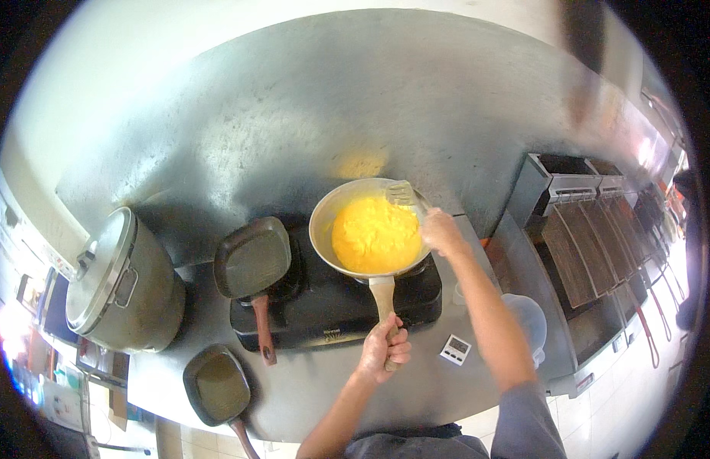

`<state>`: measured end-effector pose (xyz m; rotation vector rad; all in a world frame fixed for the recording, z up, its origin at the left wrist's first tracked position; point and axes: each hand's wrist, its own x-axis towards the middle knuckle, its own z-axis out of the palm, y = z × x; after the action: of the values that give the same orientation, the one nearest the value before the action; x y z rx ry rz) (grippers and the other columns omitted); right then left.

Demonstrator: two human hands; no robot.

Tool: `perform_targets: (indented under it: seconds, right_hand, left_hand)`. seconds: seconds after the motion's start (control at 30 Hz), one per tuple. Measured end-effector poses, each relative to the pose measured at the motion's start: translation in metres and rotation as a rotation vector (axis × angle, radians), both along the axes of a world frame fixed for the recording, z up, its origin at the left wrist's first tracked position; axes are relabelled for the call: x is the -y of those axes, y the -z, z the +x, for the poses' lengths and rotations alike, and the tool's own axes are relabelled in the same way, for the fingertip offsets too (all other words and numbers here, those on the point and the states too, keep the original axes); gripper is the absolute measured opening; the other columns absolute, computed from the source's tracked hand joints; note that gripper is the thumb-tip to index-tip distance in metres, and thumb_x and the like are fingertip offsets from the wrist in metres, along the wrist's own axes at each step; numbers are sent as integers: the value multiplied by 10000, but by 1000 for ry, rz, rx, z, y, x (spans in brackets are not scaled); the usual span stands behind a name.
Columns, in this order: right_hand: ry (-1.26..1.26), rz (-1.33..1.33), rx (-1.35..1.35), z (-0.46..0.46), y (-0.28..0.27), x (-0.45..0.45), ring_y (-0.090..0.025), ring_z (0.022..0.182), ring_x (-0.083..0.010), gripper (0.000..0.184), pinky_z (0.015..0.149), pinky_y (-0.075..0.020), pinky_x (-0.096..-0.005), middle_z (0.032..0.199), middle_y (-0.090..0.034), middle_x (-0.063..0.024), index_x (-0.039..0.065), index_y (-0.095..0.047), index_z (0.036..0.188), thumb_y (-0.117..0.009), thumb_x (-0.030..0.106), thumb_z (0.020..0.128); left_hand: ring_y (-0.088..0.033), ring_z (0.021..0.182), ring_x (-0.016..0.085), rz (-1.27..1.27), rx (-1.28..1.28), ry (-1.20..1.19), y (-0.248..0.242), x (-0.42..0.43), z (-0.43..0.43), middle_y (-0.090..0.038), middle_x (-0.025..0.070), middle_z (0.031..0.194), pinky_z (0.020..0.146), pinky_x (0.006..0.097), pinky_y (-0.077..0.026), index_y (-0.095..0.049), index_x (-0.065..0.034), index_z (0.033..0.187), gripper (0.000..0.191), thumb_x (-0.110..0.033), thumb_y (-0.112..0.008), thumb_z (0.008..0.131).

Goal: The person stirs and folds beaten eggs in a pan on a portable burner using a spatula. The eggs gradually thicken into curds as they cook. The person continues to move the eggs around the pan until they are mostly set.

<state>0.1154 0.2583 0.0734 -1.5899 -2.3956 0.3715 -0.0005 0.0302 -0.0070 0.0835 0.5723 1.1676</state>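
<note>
My left hand [383, 348] is closed around the handle [382, 298] of a round, light-rimmed frying pan [321, 229]. Soft yellow egg, partly set and lumpy, covers much of the pan's floor [378, 238]. In my right hand [442, 230] is a spatula [399, 193] with a slotted-looking head, held at the pan's upper right inside wall. Most of the spatula's grip is hidden by my fingers. Beneath the pan lies the right side of a black two-burner gas stove [326, 324].
A square grill pan [254, 261] rests on the left burner. Another square pan [217, 384] lies at the counter's front edge. Far left stands a large lidded metal pot [131, 292]. A digital timer [455, 349] and a clear plastic container [528, 321] sit near my right arm, left of the deep fryers [587, 246].
</note>
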Motion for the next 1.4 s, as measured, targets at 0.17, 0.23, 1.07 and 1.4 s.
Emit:
perform_targets:
  seconds: [0.17, 0.23, 1.07, 1.4]
  right_hand:
    - [7, 34, -38, -52, 34, -12, -646, 934, -392, 298, 804, -522, -472, 1021, -635, -276, -61, -582, 1058, -465, 131, 863]
    - [14, 24, -7, -60, 33, -3, -651, 963, -361, 344, 798, -526, -466, 991, -652, -260, -57, -552, 1146, -449, 136, 879]
    - [-186, 221, 114, 0, -7, 70, -659, 708, -384, 364, 635, -539, -471, 769, -642, -237, 29, -566, 1194, -526, 141, 850]
    - [-170, 200, 246, 47, -95, 66, -651, 886, -365, 281, 804, -522, -457, 970, -684, -139, 137, -670, 1106, -533, 195, 867]
  left_hand:
    - [-223, 454, 45, -42, -59, 25, -3, 0, -1, -252, -60, 599, 373, 195, -199, -445, -157, 895, 236, -374, -456, 988]
    - [-218, 453, 45, -51, -62, 28, -5, -3, -1, -251, -62, 600, 373, 195, -196, -434, -156, 885, 243, -375, -454, 989]
    - [-207, 452, 44, -31, -20, 44, -6, 3, -11, -255, -55, 599, 381, 199, -181, -414, -150, 906, 246, -378, -458, 989]
    - [-229, 440, 42, -12, 80, -4, 0, 2, -8, -276, -59, 591, 364, 193, -207, -473, -148, 913, 245, -381, -454, 989]
